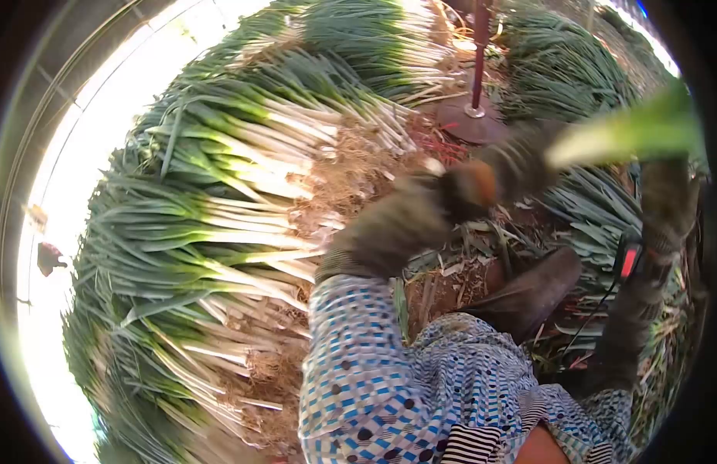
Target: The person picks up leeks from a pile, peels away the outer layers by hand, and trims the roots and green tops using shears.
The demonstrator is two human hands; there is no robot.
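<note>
Here, gloved left hand (405,220) and right hand (667,209), grips unclear, beside stacked green onions (219,209).

View: one head-worn camera, fisheye, the picture ringed by a dark round border.
Direction: forward and steeply down over the person's own chest and patterned sleeves (358,371).
Nearness: very close; the gloved left hand (397,224) blurs mid-frame, and a green stalk (629,131) is out of focus.
Field: stacked green onions (219,201) fill the left and top.
Shared view: none.
</note>
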